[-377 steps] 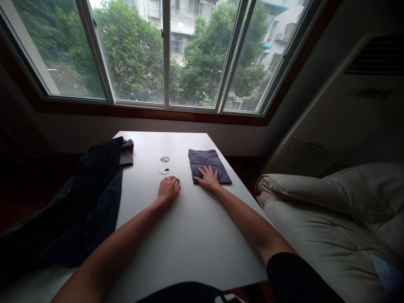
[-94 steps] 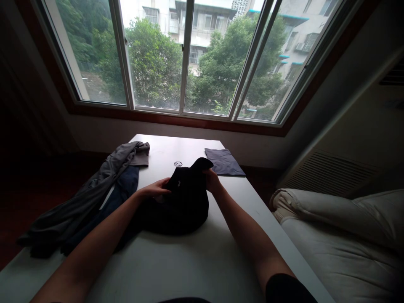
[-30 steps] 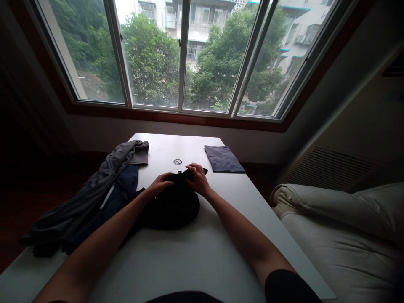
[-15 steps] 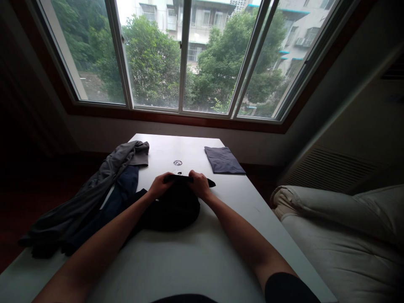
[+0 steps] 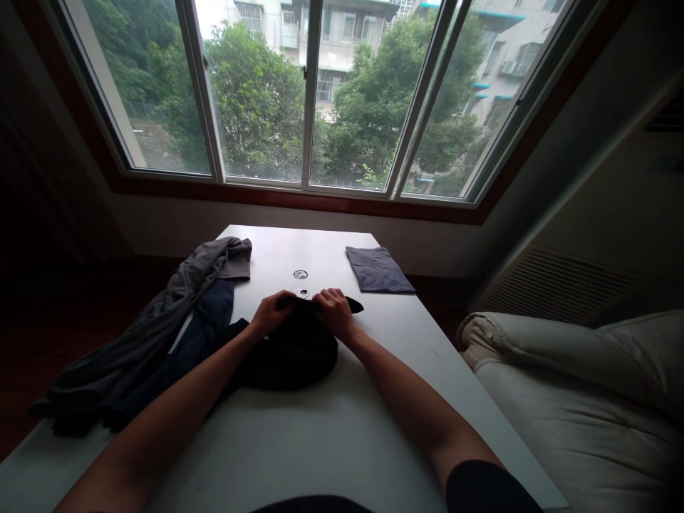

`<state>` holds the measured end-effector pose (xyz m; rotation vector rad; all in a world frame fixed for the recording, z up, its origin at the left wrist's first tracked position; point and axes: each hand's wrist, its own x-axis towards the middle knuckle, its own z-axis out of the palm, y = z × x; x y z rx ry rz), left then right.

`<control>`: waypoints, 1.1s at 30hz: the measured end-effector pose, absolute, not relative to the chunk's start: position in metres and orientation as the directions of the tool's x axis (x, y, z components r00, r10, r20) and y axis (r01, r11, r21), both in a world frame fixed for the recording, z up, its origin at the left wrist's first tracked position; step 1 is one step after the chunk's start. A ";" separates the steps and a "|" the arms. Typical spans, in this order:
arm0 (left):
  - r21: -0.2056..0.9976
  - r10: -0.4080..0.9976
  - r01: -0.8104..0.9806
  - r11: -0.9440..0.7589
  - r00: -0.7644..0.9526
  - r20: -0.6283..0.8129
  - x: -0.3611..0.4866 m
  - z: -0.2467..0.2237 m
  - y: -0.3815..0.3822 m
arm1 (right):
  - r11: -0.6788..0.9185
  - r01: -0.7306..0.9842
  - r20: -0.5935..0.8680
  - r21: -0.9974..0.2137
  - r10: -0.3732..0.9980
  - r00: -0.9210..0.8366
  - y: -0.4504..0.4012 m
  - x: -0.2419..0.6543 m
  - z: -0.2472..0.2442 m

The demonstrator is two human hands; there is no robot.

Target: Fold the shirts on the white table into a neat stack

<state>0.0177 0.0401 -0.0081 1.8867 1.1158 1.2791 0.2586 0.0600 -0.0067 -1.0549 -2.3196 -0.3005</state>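
Note:
A black garment (image 5: 299,353) lies bunched on the white table (image 5: 310,442), its far edge lifted between my two hands. My left hand (image 5: 271,313) is closed on the left part of that edge. Close beside it, my right hand (image 5: 334,311) grips the same edge farther right, and a black tip of cloth sticks out past its knuckles. The fingertips of both hands are partly hidden in the dark fabric.
Grey clothing (image 5: 176,292) and navy clothing (image 5: 206,320) hang over the table's left side. A folded grey cloth (image 5: 379,271) lies at the far right. Two small round marks show beyond my hands. A pale sofa (image 5: 577,392) stands right, a window beyond.
My right hand has moved slightly left along the black edge, nearer to my left hand. The left hand has hardly moved.

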 end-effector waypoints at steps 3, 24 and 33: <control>0.830 0.888 0.319 -0.459 0.187 0.419 0.018 -0.006 0.038 | 0.661 0.750 0.575 -0.019 0.621 -0.533 0.061 0.258 -0.007; 0.766 0.857 0.386 -0.513 0.270 0.438 0.024 0.003 0.027 | 0.716 0.697 0.545 -0.042 0.601 -0.585 0.061 0.258 -0.011; 0.760 0.852 0.388 -0.520 0.289 0.436 0.026 0.005 0.025 | 0.649 0.758 0.531 -0.072 0.668 -0.521 0.058 0.256 -0.009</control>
